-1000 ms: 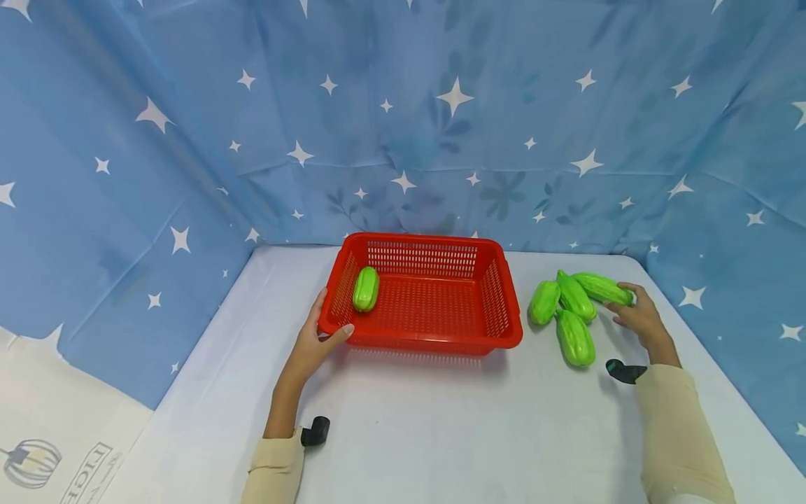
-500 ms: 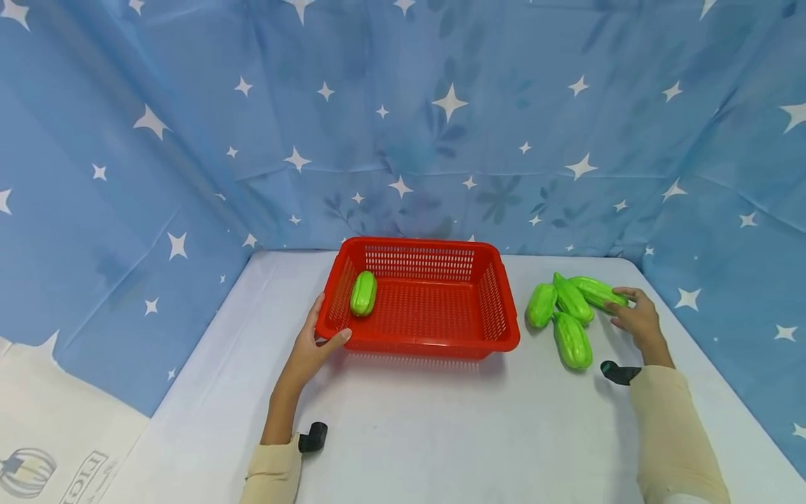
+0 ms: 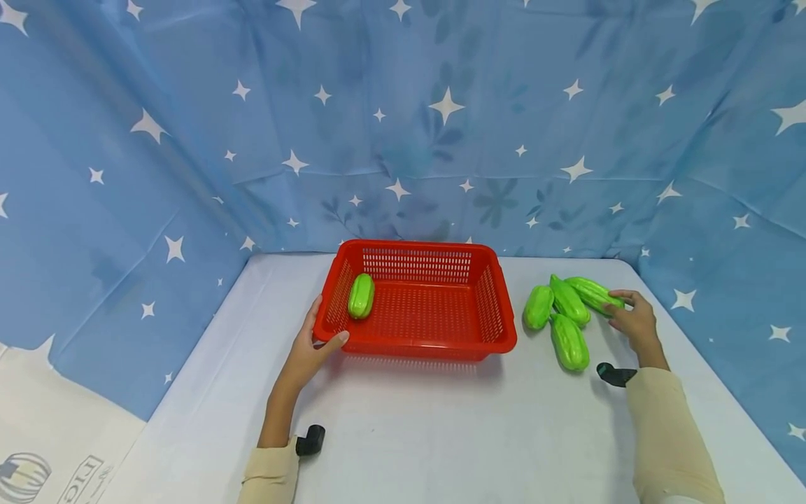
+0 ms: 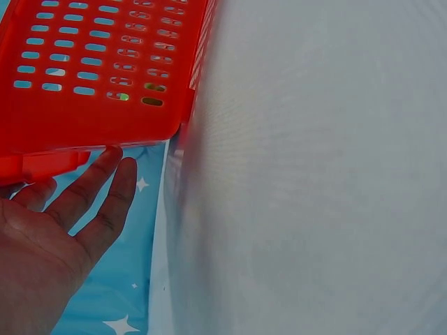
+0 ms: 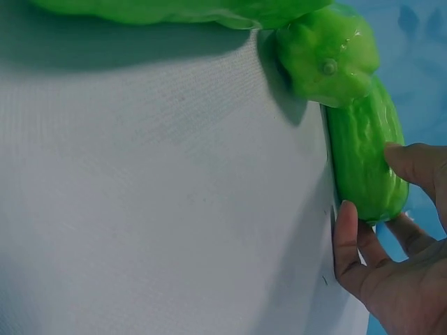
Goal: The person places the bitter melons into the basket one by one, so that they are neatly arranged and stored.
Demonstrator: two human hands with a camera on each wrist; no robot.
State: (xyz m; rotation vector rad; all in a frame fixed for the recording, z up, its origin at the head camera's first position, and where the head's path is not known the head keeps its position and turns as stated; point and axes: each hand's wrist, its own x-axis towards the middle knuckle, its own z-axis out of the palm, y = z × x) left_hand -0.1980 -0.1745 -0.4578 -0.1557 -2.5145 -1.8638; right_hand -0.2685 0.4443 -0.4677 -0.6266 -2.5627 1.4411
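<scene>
Green ribbed gourds lie on the white table. One gourd (image 3: 362, 296) is inside the red plastic basket (image 3: 415, 346), at its left end. My left hand (image 3: 308, 357) rests at the basket's near left corner, thumb on the front rim and fingers along the left side; the left wrist view shows those fingers (image 4: 115, 202) nearly straight, tips right at the rim. Far to the right, my right hand (image 3: 636, 322) grips the end of the rearmost gourd (image 3: 592, 292). In the right wrist view the thumb is on that gourd's side (image 5: 363, 160) and the fingers bend round its end.
Beside the held gourd lie three more: a left one (image 3: 539, 308), a middle one (image 3: 569, 301) touching it and a front one (image 3: 570, 343). A blue star-patterned cloth (image 3: 403, 140) hangs behind the table (image 3: 441, 434) and along its sides.
The whole head view has shifted slightly left and down. The right hand's thumb and fingers have drawn in on the rear gourd; the left hand stays at the basket corner.
</scene>
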